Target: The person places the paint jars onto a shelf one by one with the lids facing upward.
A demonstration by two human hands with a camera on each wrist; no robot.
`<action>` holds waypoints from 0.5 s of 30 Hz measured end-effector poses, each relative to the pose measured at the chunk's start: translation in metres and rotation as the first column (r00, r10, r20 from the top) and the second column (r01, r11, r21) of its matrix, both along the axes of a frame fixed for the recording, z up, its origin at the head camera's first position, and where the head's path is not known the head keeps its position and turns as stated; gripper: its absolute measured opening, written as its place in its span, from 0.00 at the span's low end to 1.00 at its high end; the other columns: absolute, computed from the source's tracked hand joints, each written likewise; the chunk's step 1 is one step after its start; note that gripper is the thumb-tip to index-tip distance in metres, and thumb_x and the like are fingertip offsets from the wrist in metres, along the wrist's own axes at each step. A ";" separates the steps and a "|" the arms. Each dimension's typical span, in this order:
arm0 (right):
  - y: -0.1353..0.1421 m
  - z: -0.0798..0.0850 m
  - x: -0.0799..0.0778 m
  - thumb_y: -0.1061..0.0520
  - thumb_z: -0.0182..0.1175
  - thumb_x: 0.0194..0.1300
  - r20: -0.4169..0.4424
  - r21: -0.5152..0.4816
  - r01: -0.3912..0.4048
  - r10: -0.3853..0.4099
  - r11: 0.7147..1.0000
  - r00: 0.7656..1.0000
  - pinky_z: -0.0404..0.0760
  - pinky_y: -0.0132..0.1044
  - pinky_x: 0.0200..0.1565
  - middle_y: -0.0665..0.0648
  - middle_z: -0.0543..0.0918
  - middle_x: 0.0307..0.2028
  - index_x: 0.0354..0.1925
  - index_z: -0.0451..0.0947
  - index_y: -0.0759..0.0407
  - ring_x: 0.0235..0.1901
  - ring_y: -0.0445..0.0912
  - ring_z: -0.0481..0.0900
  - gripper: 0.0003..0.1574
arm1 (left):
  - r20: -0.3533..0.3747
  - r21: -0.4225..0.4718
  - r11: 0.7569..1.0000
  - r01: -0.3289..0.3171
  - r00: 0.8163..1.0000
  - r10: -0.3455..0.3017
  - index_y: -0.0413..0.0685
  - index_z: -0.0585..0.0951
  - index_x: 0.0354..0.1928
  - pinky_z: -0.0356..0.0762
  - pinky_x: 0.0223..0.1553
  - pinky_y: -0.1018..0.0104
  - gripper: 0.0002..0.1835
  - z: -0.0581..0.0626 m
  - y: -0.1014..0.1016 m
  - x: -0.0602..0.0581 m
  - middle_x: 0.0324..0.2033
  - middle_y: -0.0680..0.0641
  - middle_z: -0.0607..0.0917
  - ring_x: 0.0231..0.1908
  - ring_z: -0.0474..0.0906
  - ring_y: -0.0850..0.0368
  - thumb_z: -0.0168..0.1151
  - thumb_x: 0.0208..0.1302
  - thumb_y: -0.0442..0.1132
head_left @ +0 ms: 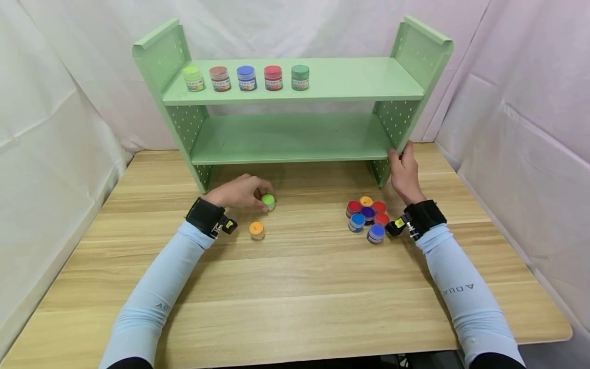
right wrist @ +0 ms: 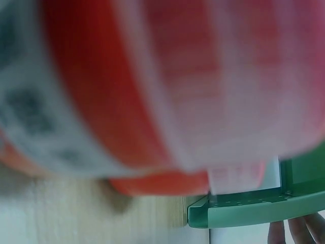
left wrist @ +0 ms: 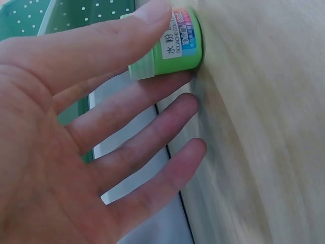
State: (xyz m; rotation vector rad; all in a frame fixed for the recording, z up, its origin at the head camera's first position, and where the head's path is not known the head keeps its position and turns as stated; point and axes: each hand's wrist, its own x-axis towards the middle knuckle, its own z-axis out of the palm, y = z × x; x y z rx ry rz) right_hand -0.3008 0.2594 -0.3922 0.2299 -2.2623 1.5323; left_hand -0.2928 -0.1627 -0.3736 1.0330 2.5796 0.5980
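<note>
My left hand (head_left: 241,192) pinches a small jar of light green gouache paint (head_left: 269,203) between thumb and fingers, low over the table. In the left wrist view its printed label (left wrist: 180,38) shows beside the thumb, and the other fingers stretch out loosely. An orange-lidded jar (head_left: 257,231) stands just in front of this hand. My right hand (head_left: 405,177) grips the right side panel of the green two-tier shelf (head_left: 295,137), thumb on the inner side, fingers outside. In the right wrist view, fingertips (right wrist: 299,230) meet the shelf's edge (right wrist: 259,212).
On the upper tier, a row of several paint jars (head_left: 246,78) stands left of centre. Several more, with red, blue, purple and orange lids, cluster near my right wrist, a blue-lidded jar (head_left: 375,234) in front. A red jar (right wrist: 203,86) fills much of the right wrist view.
</note>
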 end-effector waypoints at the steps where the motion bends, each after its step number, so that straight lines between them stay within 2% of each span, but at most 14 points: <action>1: 0.000 0.000 0.000 0.46 0.39 0.76 0.000 0.002 0.002 -0.002 1.000 1.000 0.66 0.50 0.56 0.59 0.60 0.68 0.73 0.46 0.50 0.60 0.47 0.64 0.32 | 0.000 0.004 1.000 -0.001 1.000 0.001 0.54 0.82 0.47 0.75 0.37 0.66 0.19 0.000 0.000 0.000 0.34 0.56 0.83 0.34 0.79 0.61 0.73 0.51 0.42; 8: 0.001 -0.002 -0.001 0.46 0.39 0.76 0.001 0.002 0.008 -0.008 1.000 1.000 0.66 0.48 0.56 0.59 0.61 0.67 0.72 0.47 0.51 0.60 0.46 0.65 0.32 | 0.013 0.014 1.000 -0.018 1.000 0.018 0.52 0.82 0.46 0.74 0.39 0.65 0.18 0.000 0.000 0.002 0.34 0.56 0.83 0.35 0.79 0.59 0.72 0.52 0.43; 15: 0.001 -0.002 -0.002 0.45 0.39 0.76 -0.005 0.016 0.020 -0.020 1.000 1.000 0.67 0.46 0.55 0.58 0.63 0.66 0.72 0.48 0.50 0.58 0.45 0.65 0.32 | 0.009 0.010 1.000 -0.024 1.000 0.024 0.49 0.80 0.50 0.74 0.40 0.64 0.23 0.001 0.000 0.002 0.35 0.54 0.84 0.37 0.79 0.58 0.73 0.50 0.38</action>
